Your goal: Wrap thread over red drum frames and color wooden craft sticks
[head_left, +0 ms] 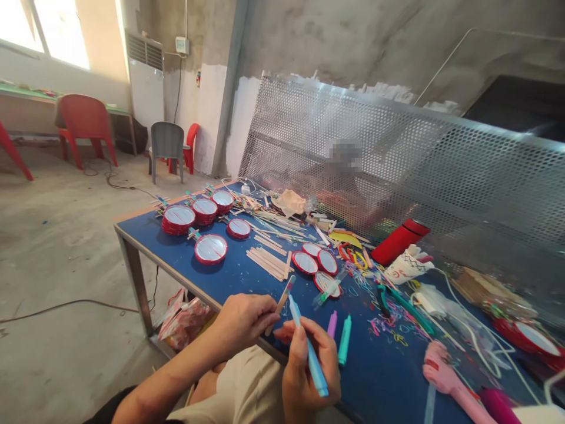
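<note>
Pinched in my left hand [251, 321] is a wooden craft stick [282, 297], its upper end coloured in bands. My right hand [311, 368] grips a light blue marker [311, 347] like a pen, its tip at the coloured end of the stick. Beside that hand lie a purple marker [332, 324] and a teal marker [345, 340]. Just beyond my hands, plain craft sticks [267, 262] lie in a row. Round red-rimmed discs [305, 262] with pale faces sit near them; a clear tube with green [329, 291] rests on one.
Stacked red-rimmed discs with stick handles [178, 217] stand at the table's far left. Rightward are a red bottle [399, 241], a paper cup of markers [408, 265], green-handled pliers [408, 309], loose rubber bands [384, 324] and a pink tool [441, 368]. A perforated metal panel [286, 129] borders the back.
</note>
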A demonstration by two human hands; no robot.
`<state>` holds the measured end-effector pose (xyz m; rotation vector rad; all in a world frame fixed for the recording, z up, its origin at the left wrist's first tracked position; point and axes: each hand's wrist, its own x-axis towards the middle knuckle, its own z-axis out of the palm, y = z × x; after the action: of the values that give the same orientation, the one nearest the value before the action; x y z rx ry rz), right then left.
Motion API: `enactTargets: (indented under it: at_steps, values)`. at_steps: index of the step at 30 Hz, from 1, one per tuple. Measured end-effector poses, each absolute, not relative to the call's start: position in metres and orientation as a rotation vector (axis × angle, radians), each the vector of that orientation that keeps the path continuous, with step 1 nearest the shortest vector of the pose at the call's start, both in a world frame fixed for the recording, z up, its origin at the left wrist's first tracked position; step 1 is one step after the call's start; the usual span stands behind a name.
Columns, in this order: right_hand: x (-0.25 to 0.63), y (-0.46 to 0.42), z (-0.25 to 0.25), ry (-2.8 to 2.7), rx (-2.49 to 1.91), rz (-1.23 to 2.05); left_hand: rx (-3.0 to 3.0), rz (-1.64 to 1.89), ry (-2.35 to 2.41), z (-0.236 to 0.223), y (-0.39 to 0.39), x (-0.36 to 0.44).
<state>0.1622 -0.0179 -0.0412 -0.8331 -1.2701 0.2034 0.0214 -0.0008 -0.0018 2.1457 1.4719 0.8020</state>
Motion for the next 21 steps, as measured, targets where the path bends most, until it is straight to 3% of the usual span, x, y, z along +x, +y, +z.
enactTargets:
  at_steps: [21]
  values:
    - [0.1603, -0.0209, -0.0343, -1.264, -0.847, 0.202, 2.160, 0.796, 1.483, -0.0010, -0.0007, 0.0217]
